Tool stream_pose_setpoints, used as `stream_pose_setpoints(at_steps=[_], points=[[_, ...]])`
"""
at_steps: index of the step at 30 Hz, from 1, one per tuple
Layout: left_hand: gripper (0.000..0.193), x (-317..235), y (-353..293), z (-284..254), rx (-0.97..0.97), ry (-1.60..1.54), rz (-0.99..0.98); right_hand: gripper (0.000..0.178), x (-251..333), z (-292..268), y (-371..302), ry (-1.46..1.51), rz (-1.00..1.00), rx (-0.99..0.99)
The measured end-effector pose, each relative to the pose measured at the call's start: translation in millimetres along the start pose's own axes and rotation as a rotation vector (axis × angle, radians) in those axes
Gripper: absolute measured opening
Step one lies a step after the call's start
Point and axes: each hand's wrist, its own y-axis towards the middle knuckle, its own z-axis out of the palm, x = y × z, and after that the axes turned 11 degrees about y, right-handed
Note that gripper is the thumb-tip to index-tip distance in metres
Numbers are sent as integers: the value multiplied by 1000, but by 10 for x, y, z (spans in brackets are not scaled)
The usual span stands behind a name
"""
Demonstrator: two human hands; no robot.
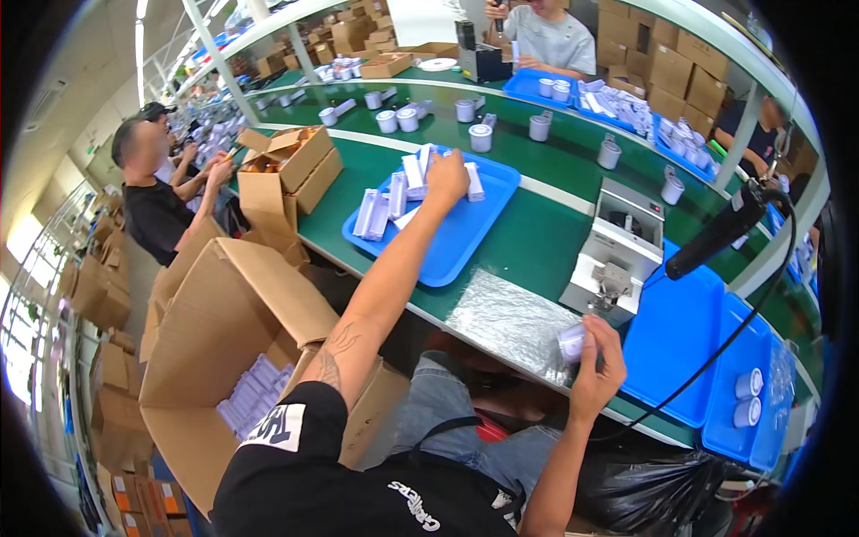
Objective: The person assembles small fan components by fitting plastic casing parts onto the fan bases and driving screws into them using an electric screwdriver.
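Observation:
Stretched out ahead, my left hand (446, 182) reaches over the far side of a blue tray (452, 255). Its curled fingers are closed at a long white plastic piece (416, 172); their tips are partly hidden. Several more such pieces (371, 215) lie in that tray. Close to the table's front edge, my right hand (598, 362) pinches a short white cylindrical plastic part (572, 343) between thumb and fingers. Just beyond it stands a silver bench machine (616, 246) with a metal clamp on its front. A silvery sheet (506, 313) covers the tabletop to the left of this hand.
A black hanging power screwdriver (716, 234) with a cable is at right. White cylindrical assemblies (480, 137) stand on the green belt. Blue trays (671, 345) lie right of the machine. An open carton (201, 336) with white pieces is at my left. Co-workers (550, 40) sit around the line.

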Motion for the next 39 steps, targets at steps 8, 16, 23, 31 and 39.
stream_pose_setpoints(at_steps=[8, 16, 23, 31, 39], points=[[48, -217, -1519, -944, -118, -1154, 127, 17, 57, 187, -46, 215, 224, -231], [48, -831, -2438, -1069, 340, -1814, 195, 10, -93, 476, 26, 297, 257, -228], [53, -779, -2449, -1076, 457, -1648, 307, 10, -173, 443, -45, 294, 199, -205], [54, -889, -2274, -1445, 504, -1358, 654, 47, 3, 242, 111, 37, -12, 28], [69, -1189, -2306, -1463, 568, -1400, 789, 53, 396, -43, 684, -184, 288, 452]])
